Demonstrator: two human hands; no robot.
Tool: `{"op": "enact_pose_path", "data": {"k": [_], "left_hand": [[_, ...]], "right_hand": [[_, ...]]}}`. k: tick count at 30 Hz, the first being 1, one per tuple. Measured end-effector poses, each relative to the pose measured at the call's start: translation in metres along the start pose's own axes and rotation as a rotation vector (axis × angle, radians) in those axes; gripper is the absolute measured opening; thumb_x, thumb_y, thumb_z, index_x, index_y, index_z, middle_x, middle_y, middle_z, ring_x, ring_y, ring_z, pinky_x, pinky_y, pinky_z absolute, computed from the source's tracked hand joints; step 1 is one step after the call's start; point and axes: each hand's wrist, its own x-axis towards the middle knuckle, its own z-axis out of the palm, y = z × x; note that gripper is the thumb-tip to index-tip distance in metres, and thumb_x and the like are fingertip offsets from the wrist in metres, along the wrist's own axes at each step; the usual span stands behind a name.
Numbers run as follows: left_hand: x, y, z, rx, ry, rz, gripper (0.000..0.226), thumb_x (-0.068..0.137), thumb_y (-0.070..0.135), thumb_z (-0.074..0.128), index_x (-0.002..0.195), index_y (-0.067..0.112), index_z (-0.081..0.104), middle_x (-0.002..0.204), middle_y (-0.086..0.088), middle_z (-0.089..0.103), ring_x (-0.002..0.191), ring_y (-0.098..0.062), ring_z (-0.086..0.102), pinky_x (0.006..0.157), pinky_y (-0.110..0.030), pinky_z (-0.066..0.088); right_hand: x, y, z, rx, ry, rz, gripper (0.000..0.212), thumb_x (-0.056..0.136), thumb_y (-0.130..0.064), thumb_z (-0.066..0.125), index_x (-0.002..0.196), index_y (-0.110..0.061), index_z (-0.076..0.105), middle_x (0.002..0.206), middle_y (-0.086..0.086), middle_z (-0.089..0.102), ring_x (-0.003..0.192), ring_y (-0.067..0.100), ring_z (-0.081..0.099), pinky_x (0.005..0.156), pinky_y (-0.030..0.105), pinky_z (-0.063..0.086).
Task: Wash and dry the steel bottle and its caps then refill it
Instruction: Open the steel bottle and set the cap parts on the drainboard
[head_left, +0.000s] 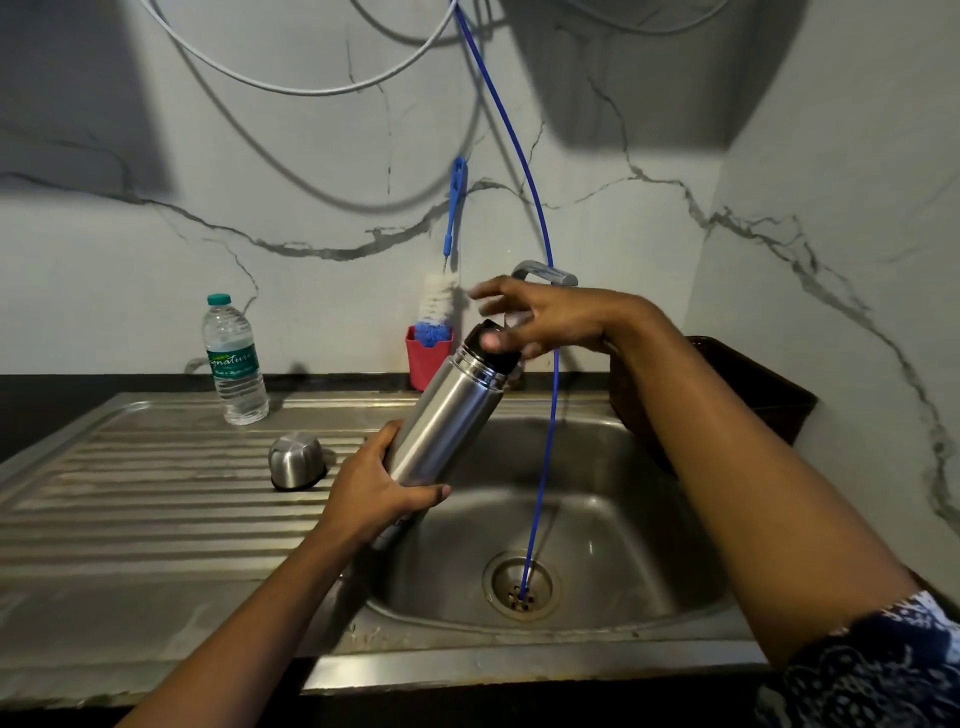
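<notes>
While tilted over steel sink basin (613, 467), cylindrical polished steel bottle (441, 415): rigid, smooth, likely slippery wet. Left hand (379, 488) wraps lower body, soundest hold. Right hand (540, 322) fingers spread, thumb at black inner cap (472, 335) beneath.

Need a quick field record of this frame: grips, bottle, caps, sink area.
left-hand grip: wrapped round lower body of the shiny cylindrical steel bottle
bottle pose: tilted, top up-right, over the steel sink basin
right-hand grip: thumb on the bottle's black inner cap; fingers blurred, hold unclear
rounded steel outer cap: off, on the ribbed drainboard
clear plastic water bottle: upright, at the drainboard's back
</notes>
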Motion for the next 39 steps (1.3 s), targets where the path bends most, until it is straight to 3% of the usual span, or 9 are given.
{"op": "enact_pose_path", "data": {"k": [2, 5, 10, 16, 20, 26, 30, 34, 39], "left_hand": [[0.0, 0.0, 0.0, 0.014, 0.003, -0.001, 0.093, 0.036, 0.065, 0.069, 0.12, 0.034, 0.046, 0.106, 0.005, 0.057, 0.092, -0.016, 0.058, 0.082, -0.034, 0.052], [-0.001, 0.0, 0.0, 0.052, 0.013, 0.016, 0.097, 0.037, 0.063, 0.071, 0.125, 0.026, 0.049, 0.104, 0.005, 0.056, 0.091, -0.016, 0.057, 0.078, -0.03, 0.049], [0.0, -0.002, -0.001, 0.05, 0.017, 0.01, 0.095, 0.044, 0.055, 0.075, 0.129, 0.023, 0.047, 0.104, 0.004, 0.054, 0.091, -0.016, 0.056, 0.076, -0.028, 0.047], [0.002, -0.004, -0.002, -0.012, 0.029, 0.017, 0.083, 0.056, 0.036, 0.09, 0.126, 0.025, 0.047, 0.107, 0.002, 0.057, 0.092, -0.016, 0.057, 0.067, -0.019, 0.044], [0.002, -0.005, -0.005, -0.062, 0.05, 0.0, 0.085, 0.044, 0.053, 0.08, 0.119, 0.032, 0.047, 0.105, 0.003, 0.059, 0.088, -0.013, 0.058, 0.067, -0.019, 0.044], [-0.001, -0.011, -0.022, -0.2, 0.119, -0.071, 0.088, 0.048, 0.036, 0.09, 0.126, 0.021, 0.05, 0.107, -0.003, 0.063, 0.091, -0.015, 0.062, 0.067, -0.021, 0.048], [0.0, -0.018, -0.05, -0.313, 0.217, -0.129, 0.094, 0.033, 0.049, 0.084, 0.117, 0.026, 0.05, 0.103, -0.003, 0.066, 0.089, -0.02, 0.065, 0.077, -0.038, 0.056], [-0.007, -0.03, -0.088, -0.328, 0.316, -0.145, 0.079, 0.06, 0.015, 0.089, 0.127, 0.023, 0.048, 0.108, -0.005, 0.062, 0.089, -0.019, 0.063, 0.081, -0.043, 0.055], [-0.014, -0.056, -0.133, -0.307, 0.447, -0.174, 0.079, 0.06, 0.018, 0.089, 0.129, 0.019, 0.049, 0.109, -0.006, 0.062, 0.092, -0.024, 0.063, 0.081, -0.043, 0.054]], "right_hand": [[0.002, -0.011, 0.007, -0.065, 0.203, 0.166, 0.067, 0.085, -0.068, 0.039, 0.11, -0.009, 0.059, 0.103, 0.01, 0.067, 0.077, 0.018, 0.068, 0.054, 0.023, 0.054], [0.012, -0.017, 0.016, -0.245, 0.205, 0.267, 0.07, 0.079, -0.076, 0.037, 0.084, -0.01, 0.059, 0.069, 0.007, 0.067, 0.05, 0.015, 0.063, 0.043, 0.019, 0.048], [0.01, -0.014, 0.004, -0.118, 0.036, 0.156, 0.035, 0.084, -0.042, 0.065, 0.106, -0.015, 0.058, 0.097, 0.007, 0.064, 0.076, 0.018, 0.068, 0.063, 0.03, 0.059], [0.001, -0.006, -0.006, 0.094, -0.045, -0.07, 0.049, 0.078, -0.002, 0.07, 0.12, -0.02, 0.054, 0.12, -0.001, 0.051, 0.107, 0.02, 0.057, 0.079, 0.028, 0.056], [-0.001, -0.008, -0.01, 0.189, 0.022, -0.11, 0.05, 0.077, 0.003, 0.069, 0.118, -0.023, 0.056, 0.123, -0.001, 0.051, 0.11, 0.021, 0.057, 0.081, 0.032, 0.056], [0.002, -0.013, -0.003, 0.545, 0.239, -0.172, 0.049, 0.08, 0.01, 0.063, 0.121, -0.016, 0.054, 0.119, 0.001, 0.054, 0.099, 0.014, 0.064, 0.077, 0.024, 0.055], [0.015, -0.012, 0.014, 0.705, 0.259, -0.163, 0.049, 0.08, 0.011, 0.063, 0.121, -0.014, 0.053, 0.115, 0.005, 0.058, 0.089, 0.013, 0.066, 0.069, 0.021, 0.055], [0.043, -0.015, 0.057, 0.636, 0.251, -0.1, 0.046, 0.076, 0.007, 0.069, 0.116, -0.012, 0.055, 0.115, 0.007, 0.06, 0.103, 0.019, 0.062, 0.085, 0.034, 0.056], [0.083, -0.024, 0.132, 0.469, 0.137, -0.107, 0.049, 0.07, 0.004, 0.076, 0.114, -0.011, 0.059, 0.112, 0.011, 0.061, 0.096, 0.017, 0.061, 0.083, 0.029, 0.054]]}}
